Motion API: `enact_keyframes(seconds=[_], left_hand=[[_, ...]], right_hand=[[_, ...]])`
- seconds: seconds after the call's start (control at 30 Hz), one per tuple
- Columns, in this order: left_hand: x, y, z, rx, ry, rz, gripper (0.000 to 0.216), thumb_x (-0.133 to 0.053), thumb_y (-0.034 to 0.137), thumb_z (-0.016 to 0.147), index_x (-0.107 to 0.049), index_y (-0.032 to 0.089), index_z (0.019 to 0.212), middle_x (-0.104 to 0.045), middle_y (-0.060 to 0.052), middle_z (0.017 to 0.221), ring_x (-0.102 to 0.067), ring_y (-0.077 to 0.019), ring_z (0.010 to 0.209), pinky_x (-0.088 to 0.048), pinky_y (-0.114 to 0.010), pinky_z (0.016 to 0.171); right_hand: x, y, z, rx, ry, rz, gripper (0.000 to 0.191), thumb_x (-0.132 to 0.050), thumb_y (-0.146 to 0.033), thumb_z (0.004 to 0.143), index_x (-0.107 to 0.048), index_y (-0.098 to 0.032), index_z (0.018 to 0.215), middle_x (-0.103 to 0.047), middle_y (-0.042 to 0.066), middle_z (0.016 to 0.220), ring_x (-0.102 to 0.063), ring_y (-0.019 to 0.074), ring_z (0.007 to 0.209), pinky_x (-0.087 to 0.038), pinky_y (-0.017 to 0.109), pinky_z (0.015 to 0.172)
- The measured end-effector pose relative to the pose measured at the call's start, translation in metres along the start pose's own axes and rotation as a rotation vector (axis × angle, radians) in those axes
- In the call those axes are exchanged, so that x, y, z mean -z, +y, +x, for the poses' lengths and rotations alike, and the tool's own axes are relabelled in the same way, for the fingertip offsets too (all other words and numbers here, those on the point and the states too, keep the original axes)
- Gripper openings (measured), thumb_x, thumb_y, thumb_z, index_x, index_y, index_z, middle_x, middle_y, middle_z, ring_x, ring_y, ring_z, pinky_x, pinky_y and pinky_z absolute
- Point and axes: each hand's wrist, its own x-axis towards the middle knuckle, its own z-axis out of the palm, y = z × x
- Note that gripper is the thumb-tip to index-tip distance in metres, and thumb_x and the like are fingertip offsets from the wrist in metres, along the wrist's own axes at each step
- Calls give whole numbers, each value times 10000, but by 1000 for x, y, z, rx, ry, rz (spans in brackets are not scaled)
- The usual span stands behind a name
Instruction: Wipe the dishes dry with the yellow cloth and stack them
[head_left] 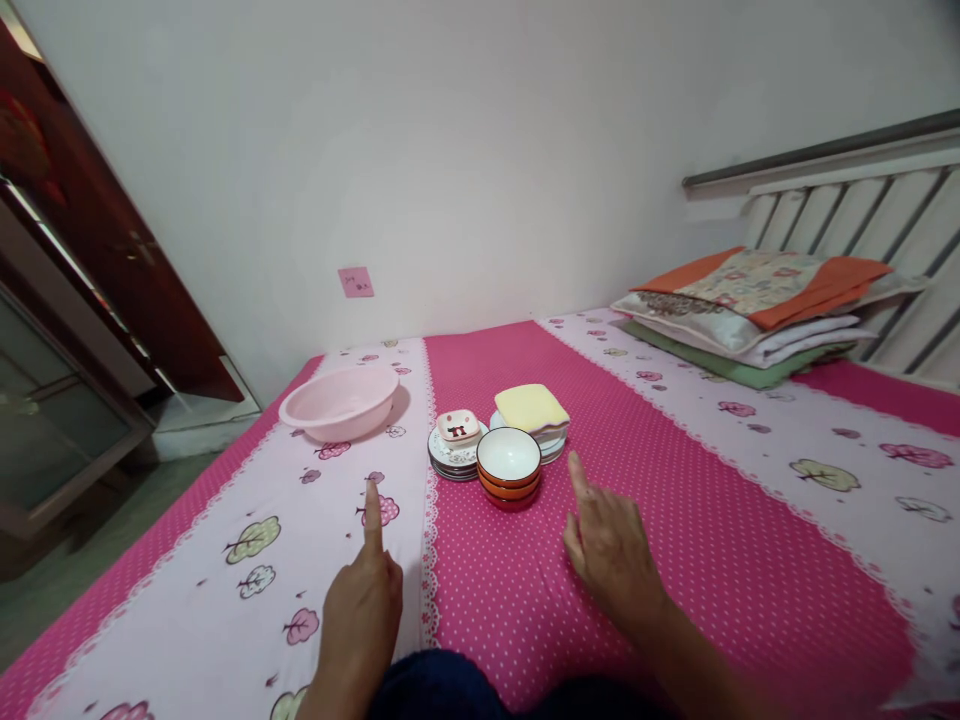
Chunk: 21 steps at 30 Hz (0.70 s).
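My left hand (366,600) points forward with its index finger stretched out and the others curled; nothing is in it. My right hand (611,545) also extends its index finger, thumb apart, holding nothing. Between and beyond them stand stacked orange bowls (510,470) with white insides. Behind these to the left, a small square dish (458,427) with a cartoon print rests on stacked patterned plates (453,462). To the right, a folded yellow cloth (532,408) lies on more white plates (553,447). My right fingertip is nearest those plates; neither hand touches any dishware.
A pink basin (341,402) sits at the left on the pink-and-white bedspread (675,480). Folded bedding and cushions (757,300) are piled at the right, by a white radiator (862,225). A pink note (355,282) is on the wall. A brown door (97,200) stands at far left.
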Motion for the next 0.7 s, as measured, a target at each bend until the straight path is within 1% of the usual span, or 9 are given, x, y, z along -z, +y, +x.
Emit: enact_keyframes(seconds=[0.1,0.13,0.2,0.27,0.4,0.57,0.6,0.63,0.7], left_hand=[[-30,-7,10,-32,-130,99,781,-330,72,913,-4,80,1623,-733,-77,750,-685,-236,679,-342,-331,622],[-38,-10,12,-39,-184,125,793,-329,48,903,-5,89,1625,-747,-90,787,-697,-239,710,-347,-329,626],[-49,-15,15,-33,-274,160,822,-337,26,893,19,109,1629,-764,-108,838,-712,-249,742,-355,-326,622],[-53,-19,16,-20,-303,175,839,-347,22,893,44,122,1629,-772,-120,855,-719,-253,746,-366,-323,622],[-50,-22,15,-22,-271,173,823,-321,22,906,56,132,1629,-770,-125,845,-720,-246,734,-389,-316,636],[-48,-22,11,-12,-270,115,831,-354,32,898,11,145,1636,-760,-120,842,-710,-264,743,-405,-334,670],[-48,-21,11,1,-264,68,822,-360,37,896,-29,152,1640,-751,-114,825,-704,-271,740,-414,-347,688],[-49,-20,10,28,-256,-45,805,-375,48,895,-91,159,1640,-740,-108,811,-698,-280,747,-425,-367,718],[-52,-15,11,105,-249,-404,740,-438,109,906,-238,155,1616,-725,-110,840,-684,-290,788,-447,-415,801]], right_hand=[[-26,7,-13,-160,-392,-37,799,-445,-10,877,-195,-139,1625,-710,80,835,-653,272,781,-425,427,802],[-32,8,-17,-205,-491,-51,789,-429,17,862,-248,-135,1614,-726,90,825,-670,278,776,-423,442,822],[-40,9,-22,-256,-585,-64,761,-396,44,857,-320,-129,1593,-745,111,814,-694,289,774,-419,463,850],[-43,10,-25,-259,-578,-53,744,-387,43,863,-345,-127,1586,-752,125,820,-706,296,792,-420,459,857],[-42,13,-25,-272,-559,1,762,-422,20,852,-343,-145,1591,-756,134,839,-705,297,805,-421,447,873],[-43,14,-31,-344,-518,145,738,-393,15,840,-409,-136,1562,-752,142,819,-695,304,808,-391,537,969],[-43,15,-32,-363,-506,192,720,-410,-4,838,-439,-132,1546,-756,153,853,-695,313,846,-384,550,989],[-43,15,-34,-383,-493,248,691,-433,-38,843,-470,-131,1527,-761,170,921,-693,324,908,-381,551,1009],[-45,17,-33,-436,-461,383,609,-468,-167,894,-506,-130,1501,-739,203,1134,-664,339,1082,-393,519,1047]])
